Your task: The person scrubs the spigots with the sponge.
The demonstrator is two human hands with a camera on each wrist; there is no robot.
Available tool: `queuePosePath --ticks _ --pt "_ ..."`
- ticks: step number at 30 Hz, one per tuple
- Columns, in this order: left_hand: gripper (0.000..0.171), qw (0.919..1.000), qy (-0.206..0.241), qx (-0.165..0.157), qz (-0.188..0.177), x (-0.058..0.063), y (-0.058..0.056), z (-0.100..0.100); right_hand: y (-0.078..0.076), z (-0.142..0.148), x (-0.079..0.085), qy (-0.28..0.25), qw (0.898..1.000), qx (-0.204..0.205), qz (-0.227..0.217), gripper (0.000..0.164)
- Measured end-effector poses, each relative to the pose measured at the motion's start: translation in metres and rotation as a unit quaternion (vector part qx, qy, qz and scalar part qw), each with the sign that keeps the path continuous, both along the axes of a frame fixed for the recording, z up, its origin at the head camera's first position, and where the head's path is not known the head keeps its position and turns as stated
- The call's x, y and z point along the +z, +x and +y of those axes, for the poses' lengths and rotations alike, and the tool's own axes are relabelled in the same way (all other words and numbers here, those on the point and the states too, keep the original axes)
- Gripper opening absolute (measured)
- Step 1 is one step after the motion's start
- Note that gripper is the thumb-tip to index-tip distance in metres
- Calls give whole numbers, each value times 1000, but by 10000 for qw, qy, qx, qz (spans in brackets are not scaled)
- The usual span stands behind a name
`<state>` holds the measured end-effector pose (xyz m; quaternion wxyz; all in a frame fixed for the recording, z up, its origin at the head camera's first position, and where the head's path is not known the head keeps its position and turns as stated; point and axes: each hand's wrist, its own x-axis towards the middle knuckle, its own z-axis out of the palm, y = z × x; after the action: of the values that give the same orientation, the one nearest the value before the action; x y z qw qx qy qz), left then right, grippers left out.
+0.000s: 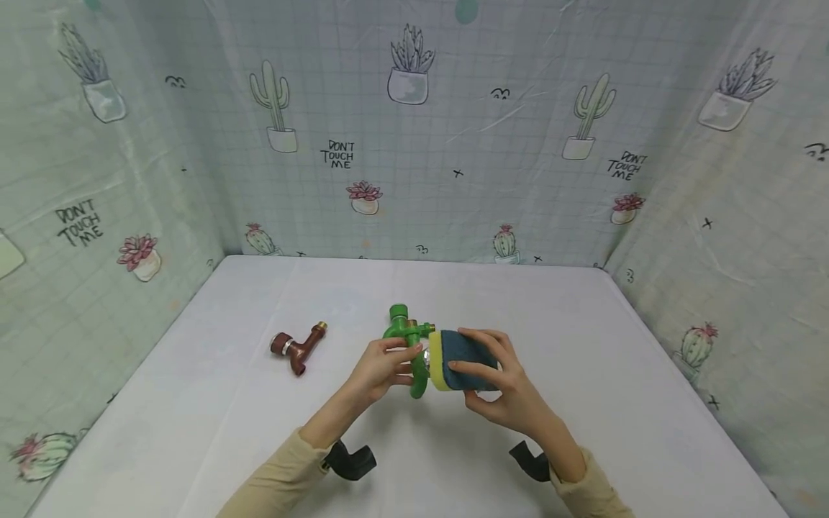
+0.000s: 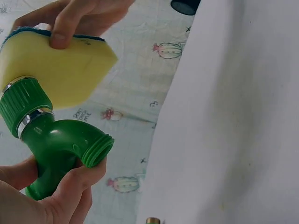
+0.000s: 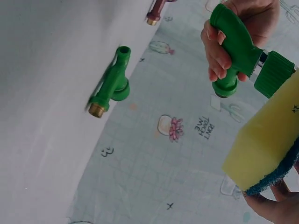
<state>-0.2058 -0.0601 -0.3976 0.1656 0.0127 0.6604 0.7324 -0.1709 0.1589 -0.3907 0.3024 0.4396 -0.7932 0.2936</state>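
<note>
My left hand [image 1: 382, 367] grips a green plastic tap [image 2: 56, 144] by its body, with a ribbed knob and a silver collar at one end. In my right hand [image 1: 512, 381] is a sponge [image 1: 469, 360], yellow foam with a dark blue scouring side. The fingers hold it from the blue side, and its yellow face is right at the tap's knob. A second green tap [image 3: 112, 86], with a brass-coloured threaded end, lies on the table beyond my left hand. In the head view the held tap partly overlaps it.
A brown tap [image 1: 301, 352] with a brass end lies on the white table [image 1: 194, 432], left of my left hand. Cloth walls [image 1: 453, 187] printed with cacti stand along the table's back and sides. Black straps [image 1: 350, 460] hang at both wrists.
</note>
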Motion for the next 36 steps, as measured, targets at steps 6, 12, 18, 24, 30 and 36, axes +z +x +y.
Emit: queuePosePath --ticks 6,12,18,24,30,36 --pt "39 9996 194 20 -221 -3 1 -1 5 5 -13 -216 9991 -18 -361 48" --pt "55 9986 416 173 -275 -3 1 -3 7 9 -16 -292 9981 -123 -533 54" --pt "56 9967 600 496 -233 -2 -3 -12 9 17 -17 -34 9985 -309 -448 53" --pt "38 9881 819 1289 -165 -3 -10 -23 8 26 -22 -139 9983 -389 -410 49" --pt "22 9848 1015 1405 -124 -8 -15 -27 7 30 -24 -224 9984 -401 -321 51" --pt "20 9901 841 1115 -131 -17 -19 -20 6 31 -24 -216 9983 -449 -310 49"
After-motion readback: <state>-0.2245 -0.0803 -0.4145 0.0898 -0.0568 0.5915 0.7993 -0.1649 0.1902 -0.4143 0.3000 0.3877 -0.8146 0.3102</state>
